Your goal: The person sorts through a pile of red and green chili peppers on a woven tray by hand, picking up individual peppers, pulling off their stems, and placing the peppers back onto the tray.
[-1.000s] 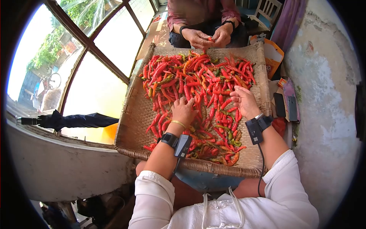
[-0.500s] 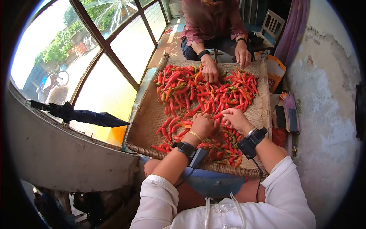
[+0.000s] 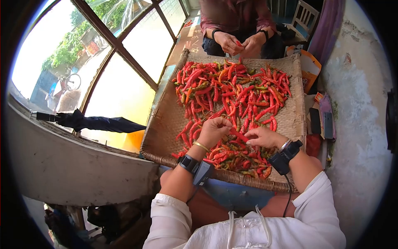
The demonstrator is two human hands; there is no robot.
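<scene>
A red chili pepper [image 3: 239, 135] stretches between my two hands, above the woven tray [image 3: 163, 139]. My left hand [image 3: 214, 132] pinches its upper left end. At the lower right end, the fingers of my right hand [image 3: 267, 137] are closed on the same pepper. Many red chili peppers [image 3: 207, 89], some orange or green, lie heaped across the far half of the tray. A second, smaller heap of peppers [image 3: 236, 159] is spread under and in front of my hands, partly hidden by them.
Across the tray sits another person [image 3: 238, 20], holding a small red pepper in both hands. A folded dark umbrella [image 3: 101, 123] lies on the window ledge at left. Phones [image 3: 328, 125] and an orange box [image 3: 309, 70] are beside the tray's right edge, near the wall.
My hands have come up from the heap with a red pepper now between them. The other person's hands have drawn back from the tray and come together around a pepper.
</scene>
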